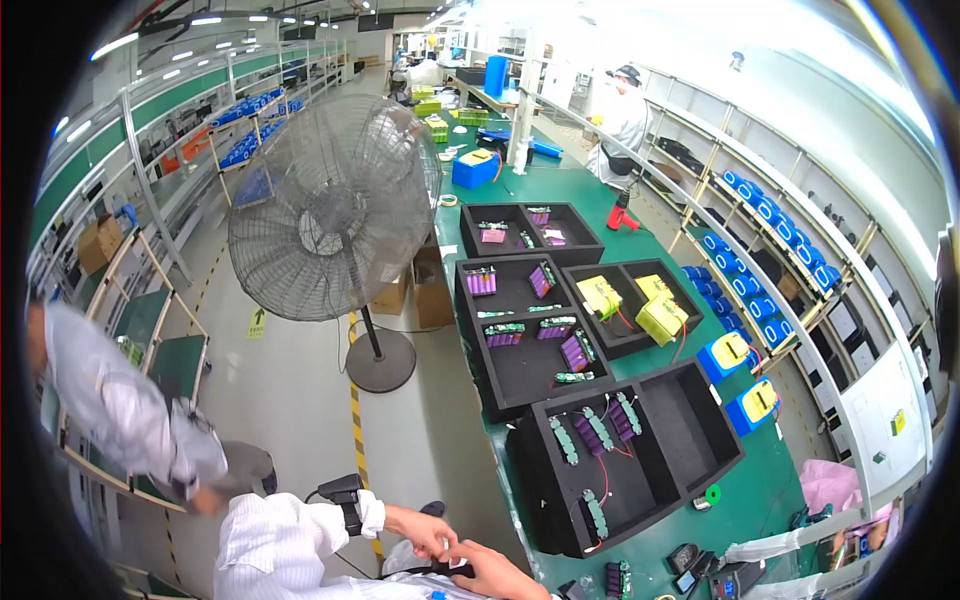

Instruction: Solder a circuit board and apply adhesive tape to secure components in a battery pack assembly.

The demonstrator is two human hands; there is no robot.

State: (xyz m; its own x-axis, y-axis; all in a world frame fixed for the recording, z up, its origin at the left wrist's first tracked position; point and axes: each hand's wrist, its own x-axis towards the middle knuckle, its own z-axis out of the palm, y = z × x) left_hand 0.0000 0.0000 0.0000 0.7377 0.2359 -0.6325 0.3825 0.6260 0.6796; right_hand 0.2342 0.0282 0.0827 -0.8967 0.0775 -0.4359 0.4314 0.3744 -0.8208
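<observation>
My left hand (424, 531) and my right hand (492, 574) meet low in the picture, beside the near left edge of the green bench. Fingers of both are bent and pressed together in front of my body. A dark strap-like piece (460, 569) shows just under them, but what the fingertips pinch is too small to make out. A black device is strapped on my left wrist (349, 503). To the right of my hands stands a black divided tray (545, 490) holding battery packs with green circuit boards (596, 513).
Further black trays (520, 377) with purple-celled packs stand along the green bench (640, 365). Blue-and-yellow battery packs (752, 404) sit right of them. A large pedestal fan (335, 215) stands left of the bench. One person (130, 400) is close at left, another (622, 125) behind the bench.
</observation>
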